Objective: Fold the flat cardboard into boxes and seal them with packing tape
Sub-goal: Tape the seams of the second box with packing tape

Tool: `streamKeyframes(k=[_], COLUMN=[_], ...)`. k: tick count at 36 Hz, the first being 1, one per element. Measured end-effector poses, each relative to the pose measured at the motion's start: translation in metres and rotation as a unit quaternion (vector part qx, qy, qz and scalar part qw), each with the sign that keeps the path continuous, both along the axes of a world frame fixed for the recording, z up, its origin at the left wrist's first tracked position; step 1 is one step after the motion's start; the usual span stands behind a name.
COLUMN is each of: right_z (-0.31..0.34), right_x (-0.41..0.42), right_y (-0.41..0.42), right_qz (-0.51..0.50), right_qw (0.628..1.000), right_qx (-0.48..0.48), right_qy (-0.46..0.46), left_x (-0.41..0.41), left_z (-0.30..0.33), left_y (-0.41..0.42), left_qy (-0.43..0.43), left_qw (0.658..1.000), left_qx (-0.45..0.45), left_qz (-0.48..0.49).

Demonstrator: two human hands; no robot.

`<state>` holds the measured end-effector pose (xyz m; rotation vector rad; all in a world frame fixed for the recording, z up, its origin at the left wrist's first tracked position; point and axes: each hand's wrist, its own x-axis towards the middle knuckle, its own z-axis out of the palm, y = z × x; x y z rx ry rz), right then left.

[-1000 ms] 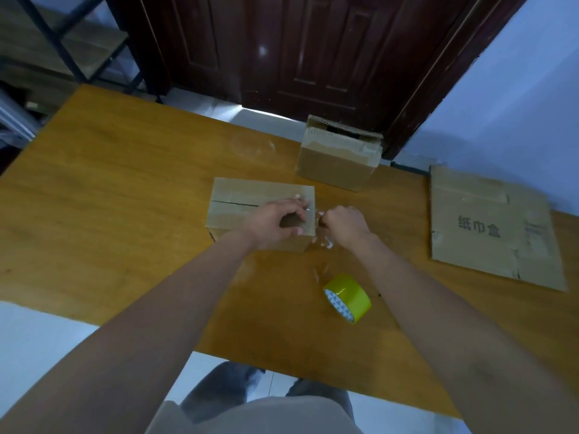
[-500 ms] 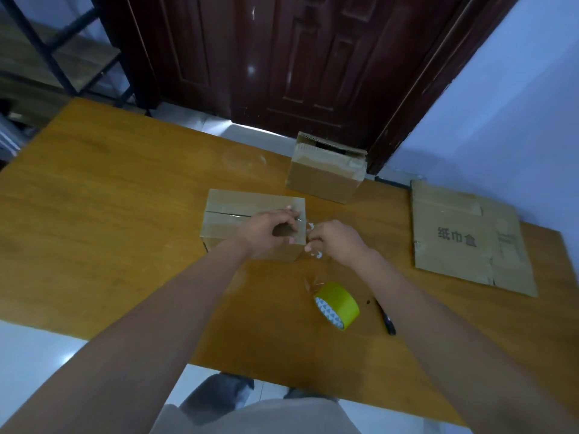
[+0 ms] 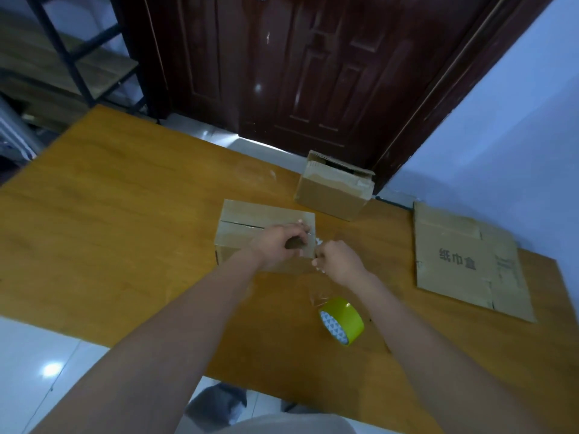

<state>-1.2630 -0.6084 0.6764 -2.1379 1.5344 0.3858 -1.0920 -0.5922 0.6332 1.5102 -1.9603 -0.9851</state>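
Cardboard box [image 3: 250, 225], mid-desk: left hand [image 3: 279, 245] presses its matte top; right hand [image 3: 336, 261] pinches glossy clear tape [image 3: 318, 242] at its end.

A box [image 3: 250, 227] sits on the table [image 3: 109, 214], near the middle. The left hand [image 3: 279, 244] rests on top of its right end. The right hand [image 3: 336, 258] is just beside that end. A tape roll [image 3: 343, 319] lies on the table in front of the hands. A second box [image 3: 333, 191] stands behind, near the door [image 3: 297, 73]. A flat cardboard [image 3: 466, 258] lies far to the right.
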Motion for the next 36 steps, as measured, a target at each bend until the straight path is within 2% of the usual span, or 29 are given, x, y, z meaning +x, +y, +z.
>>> streamKeyframes(k=[4, 8, 13, 16, 21, 24, 25, 27, 29, 31, 36], right_z=[0.0, 0.008, 0.02, 0.017, 0.0, -0.006, -0.007, -0.007, -0.008, -0.008, -0.009], right_x=[0.007, 0.009, 0.014, 0.026, 0.038, 0.037, 0.037, 0.038, 0.038, 0.039, 0.042], right_y=[0.012, 0.014, 0.008, 0.001, -0.001, 0.0, 0.0, 0.001, 0.002, 0.003, 0.004], right_qz=[0.013, 0.009, -0.065, -0.042, -0.004, -0.019, -0.023, -0.029, -0.035, -0.04, -0.053], right_qw=[0.998, 0.998, 0.984, 0.98, 0.993, 0.991, 0.991, 0.991, 0.991, 0.991, 0.991], right_qx=[-0.05, -0.058, -0.141, -0.154, -0.103, -0.106, -0.103, -0.1, -0.102, -0.102, -0.101], right_qy=[0.03, 0.034, -0.09, -0.118, -0.061, -0.08, -0.081, -0.08, -0.08, -0.079, -0.07], left_x=[0.0, 0.001, -0.001, 0.002, 0.037, 0.071, 0.082, 0.099, 0.109, 0.112, 0.108], left_z=[0.002, 0.006, 0.016, 0.022, 0.028, 0.025, 0.023, 0.022, 0.021, 0.022, 0.029], left_y=[0.001, 0.002, 0.006, 0.012, 0.03, 0.046, 0.053, 0.065, 0.074, 0.081, 0.077], left_qy=[-0.026, -0.065, -0.091, -0.095, -0.158, -0.181, -0.161, -0.077, 0.055, 0.164, 0.243], left_qw=[0.999, 0.997, 0.995, 0.995, 0.971, 0.94, 0.925, 0.906, 0.901, 0.884, 0.832], left_qx=[-0.016, -0.009, -0.006, -0.034, -0.131, -0.109, -0.086, 0.015, 0.142, 0.222, 0.257], left_qz=[-0.013, -0.032, -0.038, -0.025, 0.122, 0.269, 0.333, 0.415, 0.406, 0.378, 0.427])
